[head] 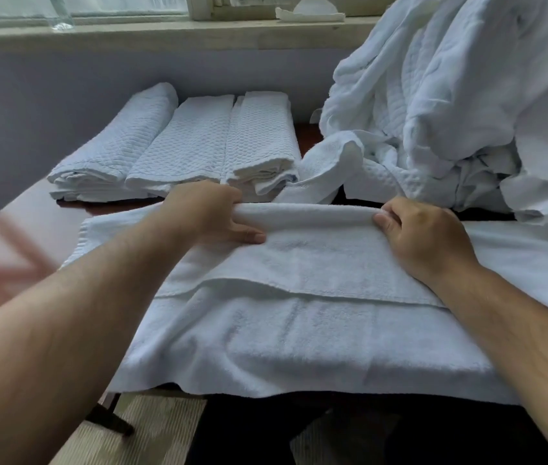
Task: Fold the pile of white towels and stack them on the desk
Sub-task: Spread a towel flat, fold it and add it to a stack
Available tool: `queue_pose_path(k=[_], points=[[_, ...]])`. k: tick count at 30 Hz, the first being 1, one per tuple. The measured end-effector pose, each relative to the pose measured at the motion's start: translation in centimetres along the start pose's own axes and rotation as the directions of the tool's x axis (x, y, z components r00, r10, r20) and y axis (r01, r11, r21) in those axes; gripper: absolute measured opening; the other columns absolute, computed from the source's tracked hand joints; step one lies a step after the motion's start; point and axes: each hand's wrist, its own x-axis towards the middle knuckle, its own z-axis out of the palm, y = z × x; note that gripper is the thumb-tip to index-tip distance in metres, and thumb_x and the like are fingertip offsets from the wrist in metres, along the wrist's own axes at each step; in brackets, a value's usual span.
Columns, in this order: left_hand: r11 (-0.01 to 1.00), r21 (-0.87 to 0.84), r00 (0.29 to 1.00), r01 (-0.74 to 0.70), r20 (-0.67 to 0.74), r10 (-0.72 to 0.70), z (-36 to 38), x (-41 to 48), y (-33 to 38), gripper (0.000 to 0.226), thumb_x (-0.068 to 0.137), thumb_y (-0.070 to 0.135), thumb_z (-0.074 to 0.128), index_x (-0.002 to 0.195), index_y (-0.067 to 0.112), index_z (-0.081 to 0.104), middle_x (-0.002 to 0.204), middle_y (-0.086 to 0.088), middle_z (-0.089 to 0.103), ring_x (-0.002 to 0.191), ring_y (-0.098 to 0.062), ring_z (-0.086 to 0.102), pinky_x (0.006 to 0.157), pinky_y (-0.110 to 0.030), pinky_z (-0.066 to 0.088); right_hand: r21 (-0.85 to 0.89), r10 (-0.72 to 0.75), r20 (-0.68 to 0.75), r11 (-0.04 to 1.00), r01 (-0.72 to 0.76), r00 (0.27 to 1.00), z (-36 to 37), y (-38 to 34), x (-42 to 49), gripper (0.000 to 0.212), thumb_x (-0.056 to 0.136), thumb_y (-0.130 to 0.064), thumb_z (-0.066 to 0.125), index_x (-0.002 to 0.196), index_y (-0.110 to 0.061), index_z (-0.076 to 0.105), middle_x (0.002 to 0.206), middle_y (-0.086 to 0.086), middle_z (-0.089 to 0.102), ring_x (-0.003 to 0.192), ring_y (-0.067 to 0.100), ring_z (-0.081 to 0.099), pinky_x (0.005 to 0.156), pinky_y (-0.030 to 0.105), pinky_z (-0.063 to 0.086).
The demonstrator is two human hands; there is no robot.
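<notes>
A white terry towel [299,333] lies spread over the near part of the desk, its front edge hanging over the desk edge. Its far part is doubled back toward me, forming a raised fold along the far side. My left hand [212,213] grips that fold at its left end, thumb on top of the towel. My right hand [420,229] grips the fold at its right end, fingers curled round it. Three folded white towels [178,146] lie side by side at the back left. A tall pile of unfolded white towels [450,95] rises at the back right.
The reddish desk surface [14,243] shows at the left. A grey wall and a window sill [165,31] run behind the desk, with a clear glass vessel [61,11] on the sill. Below the desk edge, a desk leg [108,417] and floor are visible.
</notes>
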Motion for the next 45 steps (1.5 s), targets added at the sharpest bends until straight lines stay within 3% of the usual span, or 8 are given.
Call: queue_pose_path(k=[4, 10, 14, 17, 22, 28, 36, 45], points=[[0.981, -0.189, 0.966, -0.038, -0.257, -0.012, 1.7, -2.5, 0.6, 0.075, 0.079, 0.079, 0.052, 0.135, 0.031, 0.049, 0.13, -0.001, 0.056, 0.124, -0.026, 0.046, 0.104, -0.045, 0.036, -0.056, -0.042, -0.08, 0.998, 0.038, 0.996, -0.4, -0.3, -0.4, 0.02, 0.095, -0.029, 0.065, 0.094, -0.01, 0.067, 0.082, 0.011, 0.066, 0.083, 0.037, 0.058, 0.078, 0.045, 0.043], [0.86, -0.503, 0.916, 0.084, -0.301, -0.265, 4.3, -6.2, 1.9, 0.033, 0.097, 0.03, 0.053, 0.129, 0.022, 0.058, 0.131, -0.005, 0.053, 0.122, -0.029, 0.043, 0.107, -0.046, 0.035, 0.111, -0.243, 0.029, 0.965, 0.238, 0.97, -0.5, -7.2, -1.8, 0.018, 0.093, -0.026, 0.068, 0.103, -0.011, 0.072, 0.102, 0.012, 0.068, 0.098, 0.035, 0.058, 0.089, 0.046, 0.048], [0.79, -0.562, 0.875, 0.244, -0.223, -0.429, 4.4, -9.3, -1.3, 0.033, 0.097, 0.032, 0.053, 0.13, 0.027, 0.058, 0.138, -0.006, 0.053, 0.131, -0.029, 0.038, 0.111, -0.045, 0.029, 0.338, -0.536, 0.15, 0.817, 0.466, 0.831, 1.1, -13.3, -3.9, 0.024, 0.094, -0.036, 0.068, 0.107, -0.017, 0.072, 0.108, 0.005, 0.065, 0.104, 0.026, 0.054, 0.094, 0.041, 0.046], [0.773, -0.394, 0.828, 0.497, -0.051, -0.558, 5.1, -12.5, -4.3, 0.059, 0.093, 0.062, 0.033, 0.142, 0.032, 0.047, 0.151, -0.005, 0.045, 0.14, -0.031, 0.033, 0.116, -0.052, 0.023, 0.376, -0.633, 0.165, 0.75, 0.544, 0.757, 2.1, -15.2, -5.0, 0.024, 0.095, -0.039, 0.066, 0.105, -0.018, 0.075, 0.108, 0.002, 0.062, 0.101, 0.023, 0.052, 0.091, 0.041, 0.047], [0.794, -0.291, 0.84, 0.534, 0.078, -0.536, 6.1, -13.2, -7.5, 0.082, 0.084, 0.08, 0.007, 0.153, 0.039, 0.023, 0.166, -0.001, 0.018, 0.151, -0.027, 0.016, 0.118, -0.06, 0.011, 0.394, -0.736, 0.197, 0.664, 0.635, 0.647, 2.9, -15.3, -6.2, 0.023, 0.096, -0.049, 0.061, 0.108, -0.035, 0.075, 0.118, -0.005, 0.057, 0.106, 0.016, 0.047, 0.087, 0.035, 0.05], [0.817, -0.295, 0.865, 0.495, 0.077, -0.496, 6.3, -11.9, -8.8, 0.083, 0.083, 0.08, 0.009, 0.152, 0.039, 0.027, 0.164, -0.003, 0.022, 0.151, -0.028, 0.019, 0.118, -0.06, 0.015, 0.413, -0.696, 0.271, 0.708, 0.573, 0.665, 2.5, -14.4, -6.1, 0.035, 0.097, -0.059, 0.048, 0.119, -0.045, 0.07, 0.125, -0.014, 0.053, 0.117, 0.009, 0.042, 0.095, 0.03, 0.043], [0.877, -0.449, 0.96, 0.172, -0.123, -0.251, 4.5, -13.2, -5.8, 0.06, 0.097, 0.064, 0.033, 0.149, 0.036, 0.043, 0.158, 0.003, 0.039, 0.147, -0.02, 0.028, 0.121, -0.044, 0.02, 0.211, -0.32, 0.323, 0.942, 0.262, 0.891, 2.0, -12.3, -4.4, 0.04, 0.097, -0.056, 0.047, 0.129, -0.038, 0.064, 0.143, -0.01, 0.052, 0.136, 0.013, 0.039, 0.106, 0.038, 0.031], [0.941, -0.317, 0.989, -0.114, 0.052, 0.137, 3.1, -5.9, 4.6, 0.069, 0.099, 0.069, 0.023, 0.159, 0.042, 0.002, 0.17, 0.004, -0.006, 0.155, -0.017, -0.006, 0.126, -0.045, 0.0, -0.107, 0.058, 0.517, 0.994, -0.003, 0.854, -0.8, -4.3, -3.0, 0.082, 0.087, -0.075, 0.014, 0.16, -0.036, 0.02, 0.17, -0.012, 0.003, 0.156, 0.019, -0.003, 0.123, 0.042, 0.008]])
